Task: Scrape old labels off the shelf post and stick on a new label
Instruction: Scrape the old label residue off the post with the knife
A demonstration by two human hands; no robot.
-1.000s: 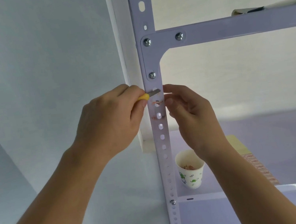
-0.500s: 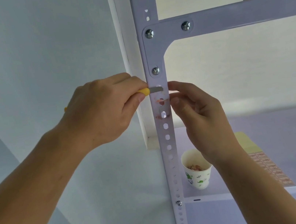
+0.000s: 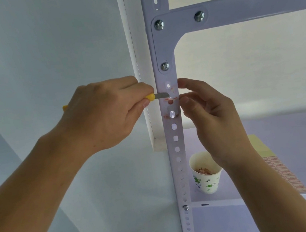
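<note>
Pale blue wall (image 3: 39,53) behind, white perforated shelf post (image 3: 176,142) standing upright through mid-frame, long axis vertical, bolted near the top to a horizontal crossbar (image 3: 251,5) running right. Left hand (image 3: 106,115) curled closed around a yellow-handled scraper (image 3: 150,97), lying horizontal with the grey blade pointing right and its tip touching the post face. Just below the tip, reddish label remnants (image 3: 170,99), thin streaks across the post between two holes, more traces lower by the next hole. Right hand (image 3: 214,118) on the post's right edge, fingers loosely bent, thumb and forefinger close together beside the remnants; whether pinching anything, cannot tell. Further out, on the lower shelf (image 3: 299,133), a paper cup (image 3: 207,177) holding reddish scraps, and beyond the wrist a yellow label sheet (image 3: 281,168) with rows of red-printed labels, lying flat.
</note>
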